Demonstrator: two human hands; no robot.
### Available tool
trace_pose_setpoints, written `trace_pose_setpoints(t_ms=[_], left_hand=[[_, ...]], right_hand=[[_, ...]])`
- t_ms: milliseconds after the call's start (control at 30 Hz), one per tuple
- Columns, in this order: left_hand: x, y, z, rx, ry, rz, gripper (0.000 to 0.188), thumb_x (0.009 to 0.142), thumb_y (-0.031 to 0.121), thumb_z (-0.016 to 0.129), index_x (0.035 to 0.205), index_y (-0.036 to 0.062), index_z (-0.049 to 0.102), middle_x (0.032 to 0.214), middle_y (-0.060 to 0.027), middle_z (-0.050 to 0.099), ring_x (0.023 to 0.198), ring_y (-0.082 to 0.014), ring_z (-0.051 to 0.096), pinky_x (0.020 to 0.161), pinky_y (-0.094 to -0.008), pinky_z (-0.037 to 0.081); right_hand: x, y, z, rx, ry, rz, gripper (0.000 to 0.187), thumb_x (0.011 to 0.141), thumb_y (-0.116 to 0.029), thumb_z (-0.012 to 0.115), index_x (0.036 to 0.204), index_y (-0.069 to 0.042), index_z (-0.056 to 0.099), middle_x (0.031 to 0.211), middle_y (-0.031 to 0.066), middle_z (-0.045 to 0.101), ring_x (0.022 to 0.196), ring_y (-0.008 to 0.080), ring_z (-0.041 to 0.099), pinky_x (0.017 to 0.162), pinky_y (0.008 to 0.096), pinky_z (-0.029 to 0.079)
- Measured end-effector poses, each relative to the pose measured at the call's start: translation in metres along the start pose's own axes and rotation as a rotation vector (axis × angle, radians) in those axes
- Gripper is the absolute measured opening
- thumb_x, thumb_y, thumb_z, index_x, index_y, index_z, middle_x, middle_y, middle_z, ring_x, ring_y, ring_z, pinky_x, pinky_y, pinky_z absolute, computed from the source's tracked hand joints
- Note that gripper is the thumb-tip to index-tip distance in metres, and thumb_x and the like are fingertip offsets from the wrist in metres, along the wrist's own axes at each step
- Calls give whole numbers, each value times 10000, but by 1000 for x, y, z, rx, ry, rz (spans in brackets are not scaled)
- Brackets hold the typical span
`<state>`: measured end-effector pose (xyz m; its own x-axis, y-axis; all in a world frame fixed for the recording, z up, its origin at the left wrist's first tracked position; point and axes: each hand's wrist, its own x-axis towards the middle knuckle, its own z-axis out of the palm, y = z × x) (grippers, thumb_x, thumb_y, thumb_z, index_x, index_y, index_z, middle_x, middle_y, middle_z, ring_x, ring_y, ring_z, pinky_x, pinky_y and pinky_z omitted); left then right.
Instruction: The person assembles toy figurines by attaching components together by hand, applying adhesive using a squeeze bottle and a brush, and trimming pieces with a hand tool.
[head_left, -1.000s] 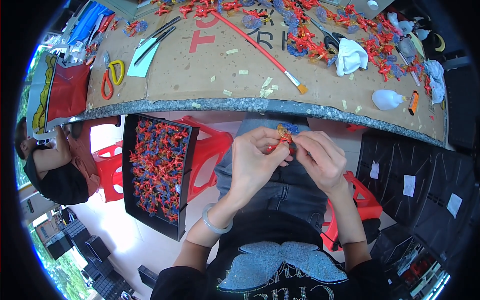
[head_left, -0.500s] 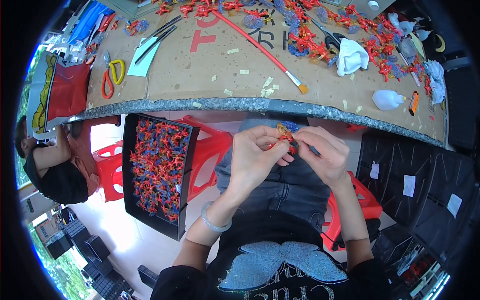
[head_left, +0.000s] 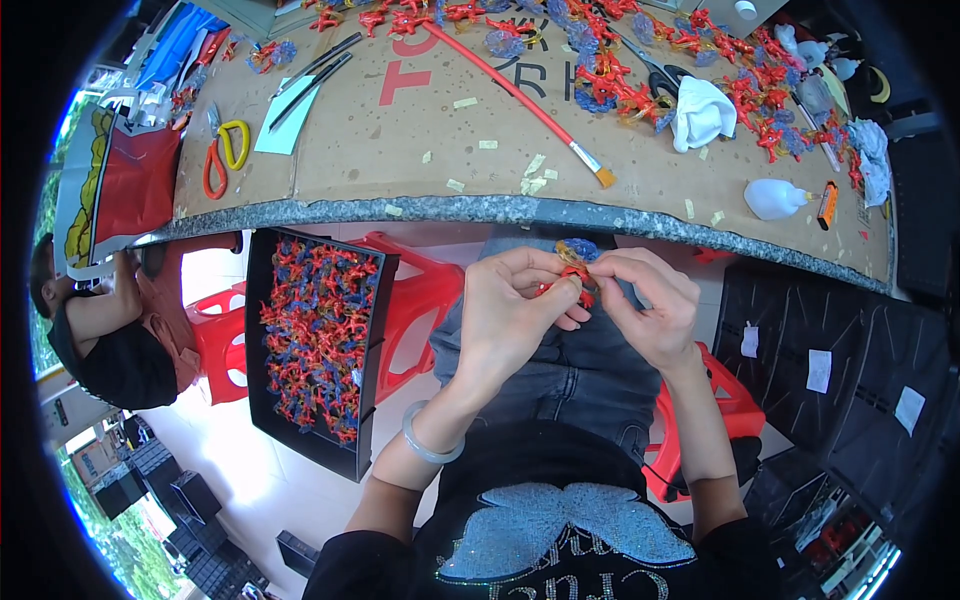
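Observation:
A small plastic figurine (head_left: 577, 250), red with clear blue and yellow parts, is held above my lap, just off the table's front edge. My left hand (head_left: 515, 310) grips its red body between thumb and fingers, hiding much of it. From the other side my right hand (head_left: 650, 305) pinches at the figurine with thumb and forefinger; whether a tiny piece sits in that pinch I cannot make out. Many similar figurines (head_left: 315, 335) fill a black tray (head_left: 362, 400) to my left, and more figurines (head_left: 620, 90) lie along the table's far side.
On the cardboard-covered table (head_left: 400, 150) lie a red-handled brush (head_left: 530, 105), scissors (head_left: 225, 155), dark pens (head_left: 315, 85), a white squeeze bottle (head_left: 775, 199), an orange box (head_left: 828, 205) and a white cloth (head_left: 704, 115). Red stools (head_left: 425, 300) stand below. Another person (head_left: 120, 320) sits at the left.
Both hands stay almost where they were. The figurine has turned slightly between my fingers, its blue part shifting a little.

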<state>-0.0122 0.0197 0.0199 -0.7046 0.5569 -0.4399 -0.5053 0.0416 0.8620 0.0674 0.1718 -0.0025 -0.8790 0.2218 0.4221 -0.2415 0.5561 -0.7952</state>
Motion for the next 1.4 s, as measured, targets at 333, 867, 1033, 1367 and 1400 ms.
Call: trace_pose_setpoints(t_ms=[333, 867, 1033, 1367, 1400], left_hand=[[3, -4, -1, -44, 16, 2, 116, 822, -33, 624, 906, -111, 612, 763, -151, 675, 618, -161, 669, 564, -235, 561], [6, -4, 9, 2, 113, 103, 144, 810, -72, 601, 943, -124, 602, 807, -144, 677, 658, -146, 669, 606, -229, 567], [6, -10, 12, 7, 159, 132, 158, 800, -68, 610, 949, -119, 608, 816, -136, 677, 663, -137, 666, 609, -231, 566], [6, -14, 16, 29, 200, 116, 143, 800, -69, 600, 934, -120, 617, 798, -129, 678, 655, -127, 664, 604, -232, 563], [6, -15, 16, 49, 206, 123, 144, 801, -69, 603, 934, -120, 618, 804, -130, 678, 658, -128, 664, 606, -231, 564]], right_hand=[[-1, 1, 3, -26, -21, -79, 194, 724, 111, 649, 907, 48, 647, 867, 154, 653, 740, 253, 660, 634, 307, 535], [4, -12, 4, -22, 23, 106, 211, 737, 125, 625, 927, 39, 655, 881, 137, 647, 761, 249, 659, 666, 307, 525], [6, -13, 5, -18, 7, 148, 210, 744, 126, 617, 931, 36, 651, 874, 139, 644, 749, 246, 656, 662, 304, 521], [3, -16, 7, -54, 13, 190, 173, 765, 100, 612, 924, 39, 646, 872, 142, 647, 724, 252, 658, 643, 304, 516], [3, -16, 8, -54, 14, 191, 173, 765, 100, 612, 924, 39, 646, 872, 142, 647, 724, 252, 658, 643, 304, 516]])
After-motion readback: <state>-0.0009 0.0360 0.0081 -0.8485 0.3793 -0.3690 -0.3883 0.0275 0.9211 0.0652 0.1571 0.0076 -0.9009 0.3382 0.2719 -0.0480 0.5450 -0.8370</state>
